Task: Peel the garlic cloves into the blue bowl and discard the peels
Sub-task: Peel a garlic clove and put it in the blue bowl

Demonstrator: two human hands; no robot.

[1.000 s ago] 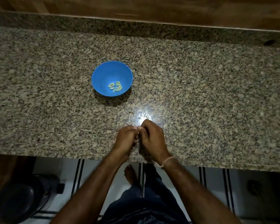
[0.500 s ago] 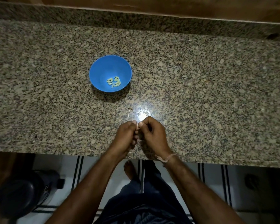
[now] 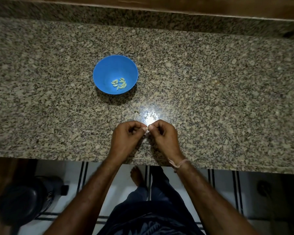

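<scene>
A blue bowl stands on the granite counter with several peeled garlic cloves at its bottom. Near the counter's front edge my left hand and my right hand meet fingertip to fingertip. Between them they pinch a small pale garlic clove, mostly hidden by the fingers. A thin curled strip of peel lies on the counter just beyond my hands, between them and the bowl.
A bright light reflection shines on the granite by my right hand. A wooden ledge runs along the back. Below the counter edge is a tiled floor with a dark round bin at the left.
The view has shifted a little. My hands stay together at the front edge; the fingers have turned slightly on the clove. The bowl and the peel strip have not moved.
</scene>
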